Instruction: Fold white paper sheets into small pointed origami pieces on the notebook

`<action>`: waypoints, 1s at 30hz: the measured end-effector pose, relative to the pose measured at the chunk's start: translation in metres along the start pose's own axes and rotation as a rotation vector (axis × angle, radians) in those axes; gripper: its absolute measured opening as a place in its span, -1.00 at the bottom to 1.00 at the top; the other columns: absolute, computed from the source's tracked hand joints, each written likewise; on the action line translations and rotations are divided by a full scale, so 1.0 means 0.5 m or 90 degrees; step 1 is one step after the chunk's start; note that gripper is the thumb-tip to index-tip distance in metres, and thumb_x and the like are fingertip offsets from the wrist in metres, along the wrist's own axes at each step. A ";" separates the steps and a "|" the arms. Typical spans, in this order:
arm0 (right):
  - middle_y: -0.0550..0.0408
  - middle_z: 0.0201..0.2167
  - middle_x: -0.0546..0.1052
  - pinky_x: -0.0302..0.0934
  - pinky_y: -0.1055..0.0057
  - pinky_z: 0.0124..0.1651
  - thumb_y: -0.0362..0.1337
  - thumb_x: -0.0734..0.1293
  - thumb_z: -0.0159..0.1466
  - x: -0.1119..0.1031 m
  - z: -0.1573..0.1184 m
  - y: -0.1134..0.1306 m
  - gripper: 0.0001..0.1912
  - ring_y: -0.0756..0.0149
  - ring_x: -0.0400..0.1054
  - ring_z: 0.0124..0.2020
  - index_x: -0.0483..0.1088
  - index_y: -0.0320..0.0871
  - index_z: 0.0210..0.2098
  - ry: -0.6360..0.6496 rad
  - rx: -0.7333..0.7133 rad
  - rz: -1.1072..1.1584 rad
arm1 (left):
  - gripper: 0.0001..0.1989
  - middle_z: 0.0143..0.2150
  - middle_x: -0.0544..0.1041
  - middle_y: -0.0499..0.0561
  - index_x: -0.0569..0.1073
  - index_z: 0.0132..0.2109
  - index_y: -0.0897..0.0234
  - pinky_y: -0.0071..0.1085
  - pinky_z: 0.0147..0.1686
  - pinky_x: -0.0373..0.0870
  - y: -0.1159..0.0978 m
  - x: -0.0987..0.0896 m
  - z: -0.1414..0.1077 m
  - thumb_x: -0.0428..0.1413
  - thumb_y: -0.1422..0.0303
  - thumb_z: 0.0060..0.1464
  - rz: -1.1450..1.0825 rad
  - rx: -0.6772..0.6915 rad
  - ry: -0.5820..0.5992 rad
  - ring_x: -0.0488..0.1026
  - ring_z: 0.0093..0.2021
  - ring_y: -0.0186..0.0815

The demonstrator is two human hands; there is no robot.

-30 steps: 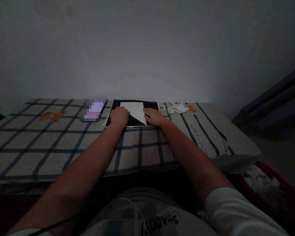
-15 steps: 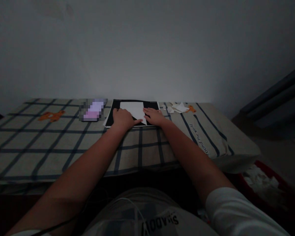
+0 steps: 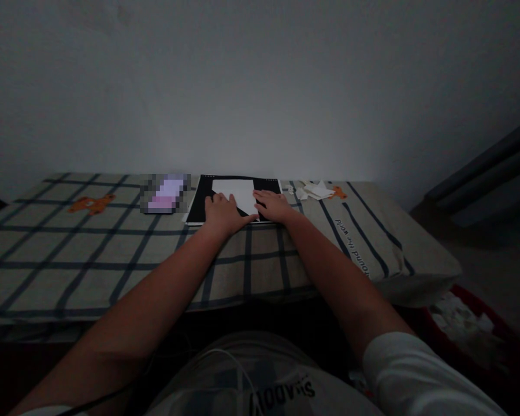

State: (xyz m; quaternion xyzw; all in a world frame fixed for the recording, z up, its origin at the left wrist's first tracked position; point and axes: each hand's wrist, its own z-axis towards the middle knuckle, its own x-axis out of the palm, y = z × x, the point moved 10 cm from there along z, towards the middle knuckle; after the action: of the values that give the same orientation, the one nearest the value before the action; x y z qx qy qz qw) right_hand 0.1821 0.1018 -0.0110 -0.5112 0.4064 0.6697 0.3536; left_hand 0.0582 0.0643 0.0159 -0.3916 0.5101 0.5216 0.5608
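A white sheet of paper lies on a black pad near the wall, its lower part narrowing to a point at the near edge. My left hand rests over the paper's lower left side with its fingers spread and the thumb stretched right toward the point. My right hand lies flat with fingers extended, its fingertips at the paper's right edge. The palm covers the right part of the pad. Part of the paper is hidden beneath my left hand.
A pixelated phone-like object lies left of the pad. White paper scraps sit to its right on the checked tablecloth. A red bin holding crumpled white paper stands at the lower right. The wall rises behind the table.
My left hand has slid slightly right and toward me across the paper, its thumb now closer to the lower point. My right hand has barely moved.
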 end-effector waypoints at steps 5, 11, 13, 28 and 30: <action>-0.02 0.35 0.27 0.04 0.17 0.36 -0.20 0.19 0.39 -0.019 0.002 -0.017 -0.43 0.24 0.13 0.35 0.16 -0.14 0.36 -0.066 -0.022 0.115 | 0.03 0.26 0.36 0.44 0.33 0.28 0.40 0.04 0.18 0.09 0.006 -0.003 -0.002 -0.17 -0.38 0.00 -0.015 0.020 -0.004 0.21 0.27 0.23; -0.06 0.26 0.38 0.04 0.26 0.34 -0.33 0.14 0.38 -0.044 0.001 -0.031 -0.52 0.31 0.21 0.28 0.33 -0.19 0.26 -0.122 -0.042 0.157 | -0.20 0.27 0.38 0.27 0.44 0.17 0.29 -0.01 0.26 0.02 -0.011 0.004 0.009 -0.10 -0.26 0.12 -0.052 0.165 -0.032 0.24 0.28 0.09; -0.03 0.26 0.38 0.05 0.22 0.33 -0.32 0.17 0.38 -0.043 -0.003 -0.022 -0.55 0.28 0.21 0.29 0.37 -0.14 0.23 -0.100 -0.051 0.130 | -0.29 0.34 0.32 0.20 0.42 0.21 0.24 -0.09 0.28 0.01 -0.019 0.012 0.011 -0.09 -0.19 0.18 -0.070 0.209 -0.020 0.20 0.32 0.01; 0.03 0.15 0.50 0.16 0.26 0.25 -0.27 0.28 0.36 -0.035 -0.014 -0.003 -0.71 0.26 0.33 0.19 0.55 -0.11 0.01 -0.041 -0.082 0.077 | -0.27 0.42 0.19 0.16 0.35 0.26 0.27 -0.04 0.31 -0.02 0.000 0.029 0.034 -0.04 -0.16 0.17 -0.119 0.209 0.006 0.13 0.37 0.01; 0.03 0.16 0.50 0.17 0.25 0.25 -0.27 0.28 0.36 -0.035 -0.015 -0.001 -0.70 0.26 0.33 0.19 0.54 -0.10 0.02 -0.036 -0.080 0.078 | -0.26 0.43 0.17 0.16 0.36 0.25 0.26 -0.02 0.32 -0.04 0.001 0.032 0.040 -0.03 -0.18 0.15 -0.121 0.211 0.018 0.11 0.38 0.03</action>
State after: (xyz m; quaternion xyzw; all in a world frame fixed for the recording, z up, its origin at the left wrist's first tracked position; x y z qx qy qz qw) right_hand 0.1895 0.0942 0.0049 -0.4872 0.3837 0.7287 0.2905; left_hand 0.0601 0.0867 0.0035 -0.3472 0.5580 0.3695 0.6569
